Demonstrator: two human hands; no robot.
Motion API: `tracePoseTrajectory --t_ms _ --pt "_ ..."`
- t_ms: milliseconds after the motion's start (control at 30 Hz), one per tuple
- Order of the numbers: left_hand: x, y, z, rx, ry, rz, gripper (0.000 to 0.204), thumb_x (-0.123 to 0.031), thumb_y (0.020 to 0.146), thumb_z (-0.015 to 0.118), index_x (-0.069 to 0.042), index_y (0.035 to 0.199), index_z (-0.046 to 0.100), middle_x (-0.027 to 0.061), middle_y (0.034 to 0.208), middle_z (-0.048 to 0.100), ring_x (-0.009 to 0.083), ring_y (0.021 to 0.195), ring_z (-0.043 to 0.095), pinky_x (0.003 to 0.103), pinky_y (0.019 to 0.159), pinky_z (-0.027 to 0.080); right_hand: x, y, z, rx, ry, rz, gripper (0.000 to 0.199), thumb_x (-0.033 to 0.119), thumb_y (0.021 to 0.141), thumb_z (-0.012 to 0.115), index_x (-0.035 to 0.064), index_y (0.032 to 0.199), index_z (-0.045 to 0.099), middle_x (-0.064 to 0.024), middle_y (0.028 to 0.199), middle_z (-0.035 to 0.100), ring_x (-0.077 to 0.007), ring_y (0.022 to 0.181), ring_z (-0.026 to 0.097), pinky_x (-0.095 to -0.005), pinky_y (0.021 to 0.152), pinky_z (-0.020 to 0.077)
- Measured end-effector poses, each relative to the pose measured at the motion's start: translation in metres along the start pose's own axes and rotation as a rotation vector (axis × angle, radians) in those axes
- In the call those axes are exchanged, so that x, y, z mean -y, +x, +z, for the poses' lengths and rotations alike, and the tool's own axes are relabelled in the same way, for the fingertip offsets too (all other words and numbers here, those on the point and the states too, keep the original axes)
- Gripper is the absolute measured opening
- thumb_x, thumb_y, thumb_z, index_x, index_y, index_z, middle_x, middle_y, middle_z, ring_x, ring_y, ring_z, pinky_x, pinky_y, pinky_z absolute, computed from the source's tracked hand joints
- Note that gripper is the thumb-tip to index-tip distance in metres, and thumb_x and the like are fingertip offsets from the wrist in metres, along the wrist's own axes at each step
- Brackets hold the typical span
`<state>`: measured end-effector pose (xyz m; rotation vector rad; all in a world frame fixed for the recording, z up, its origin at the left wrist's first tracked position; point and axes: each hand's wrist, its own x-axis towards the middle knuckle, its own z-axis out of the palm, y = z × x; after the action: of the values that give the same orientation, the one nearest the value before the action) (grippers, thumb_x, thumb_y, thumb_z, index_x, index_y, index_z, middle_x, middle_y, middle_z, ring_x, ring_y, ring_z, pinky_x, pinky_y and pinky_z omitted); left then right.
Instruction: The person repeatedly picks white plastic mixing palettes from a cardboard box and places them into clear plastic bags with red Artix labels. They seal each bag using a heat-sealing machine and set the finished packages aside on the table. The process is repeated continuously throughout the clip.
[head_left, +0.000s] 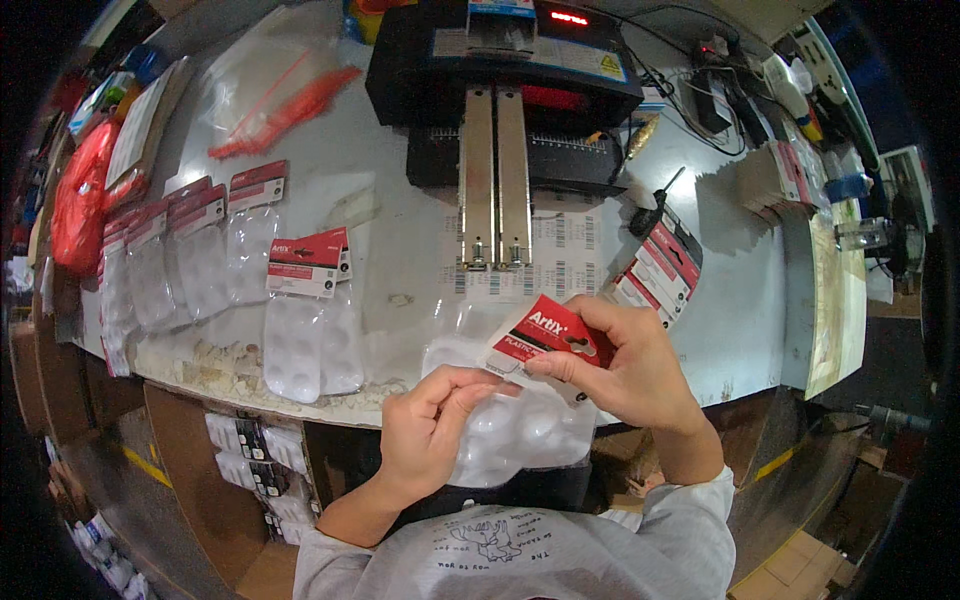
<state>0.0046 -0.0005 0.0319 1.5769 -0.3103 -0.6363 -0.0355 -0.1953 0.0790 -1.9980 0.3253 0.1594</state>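
Observation:
Close in front of me, my right hand (640,365) grips a folded red-and-white header card (540,328) between thumb and fingers. Below the card hangs a clear bag with a white plastic paint palette (510,435), its round wells showing through. My left hand (435,425) pinches the bag's upper edge at the card's lower left corner; the fingertips partly hide that spot. Another bagged palette (450,352) lies on the table behind my hands. Just beyond stands a black machine (400,65) with two long metal bars (495,180) reaching toward me.
Several carded palette packs (295,345) lie at the left. Clear bags with a red strip (285,110) lie behind them. Header cards (660,262) and a black-handled tool (650,212) are right of the bars. A stack of cards (775,180) sits farther right, near cables (690,125).

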Motion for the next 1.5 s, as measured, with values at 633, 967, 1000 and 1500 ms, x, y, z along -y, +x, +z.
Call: tracePoseTrajectory --t_ms 633,967,1000,1500 --pt "0.028 0.001 -0.017 -0.279 -0.006 0.027 0.023 -0.015 0.091 0.054 0.004 0.081 0.062 -0.0017 0.068 0.057 0.0034 0.062 0.044 0.018 0.055 0.035 -0.041 0.002 0.004 0.248 0.435 0.322 0.027 0.025 0.083 0.066 -0.0022 0.08 0.067 -0.0036 0.067 0.063 -0.0068 0.056 0.057 -0.0199 0.05 0.0452" --pt "0.029 0.005 -0.017 -0.297 -0.054 -0.026 0.023 -0.014 0.092 0.052 0.004 0.08 0.06 -0.0025 0.069 0.056 0.003 0.063 0.042 0.018 0.056 0.034 -0.046 -0.008 0.017 0.197 0.593 0.392 0.019 0.014 0.088 0.058 -0.0043 0.086 0.063 -0.006 0.072 0.063 -0.0084 0.059 0.059 -0.0204 0.053 0.0468" --pt "0.029 0.003 -0.018 -0.288 -0.04 -0.04 0.024 -0.014 0.092 0.052 0.004 0.079 0.059 -0.0029 0.069 0.056 0.0028 0.063 0.041 0.018 0.056 0.034 -0.046 -0.008 0.018 0.191 0.597 0.393 0.019 0.014 0.088 0.057 -0.0044 0.085 0.062 -0.0059 0.071 0.063 -0.0086 0.059 0.059 -0.0206 0.052 0.0468" --pt "0.04 0.083 -0.015 -0.221 0.38 -0.069 0.027 -0.02 0.094 0.042 0.002 0.082 0.051 0.0156 0.074 0.059 0.0271 0.066 0.052 0.033 0.065 0.041 -0.071 0.052 0.033 -0.118 0.771 0.337 0.016 0.013 0.089 0.053 -0.002 0.085 0.056 -0.0077 0.073 0.059 -0.0157 0.058 0.06 -0.0274 0.051 0.05"
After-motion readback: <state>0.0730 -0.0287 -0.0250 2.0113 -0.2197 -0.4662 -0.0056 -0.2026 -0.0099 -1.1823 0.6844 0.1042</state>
